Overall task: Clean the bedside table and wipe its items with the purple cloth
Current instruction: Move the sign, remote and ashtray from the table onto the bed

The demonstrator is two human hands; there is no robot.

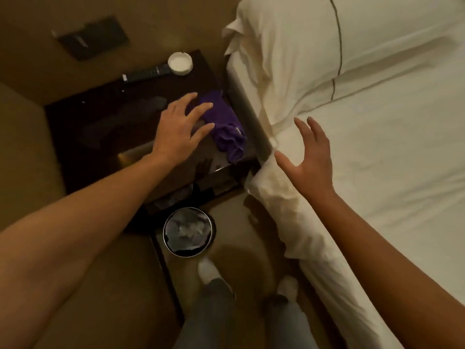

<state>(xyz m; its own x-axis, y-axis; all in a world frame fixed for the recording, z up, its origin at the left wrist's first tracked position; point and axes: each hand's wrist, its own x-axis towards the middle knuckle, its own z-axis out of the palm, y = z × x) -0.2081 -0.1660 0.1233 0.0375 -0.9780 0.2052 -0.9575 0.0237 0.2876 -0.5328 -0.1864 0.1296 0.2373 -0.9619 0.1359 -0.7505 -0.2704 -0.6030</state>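
I am looking down at a dark bedside table (pixel 83 127) that is sitting between a tan wall and a white bed (pixel 392 157). My left hand (pixel 180 128) is reaching out over the middle of the table top with its fingers spread wide and straight, and it is holding nothing. Its fingertips are lying right at the edge of the purple cloth (pixel 226 127), maybe just touching it, but I cannot tell for sure. The purple cloth is lying in a crumpled heap along the right edge of the table, the edge next to the bed, and its low end is reaching toward the front right corner. At the back edge of the table a round white ashtray (pixel 180 63) is sitting near the back right corner, and a black remote control (pixel 146 73) is lying just to its left, with one end touching or nearly touching the ashtray. My right hand (pixel 308 158) is hanging in the air over the edge of the bed, fingers loose and apart, holding nothing. A white pillow (pixel 289 59) is lying at the head of the bed. On the floor in front of the table a round bin (pixel 188 231) is standing, and my feet in white slippers (pixel 207 269) are standing just behind it.
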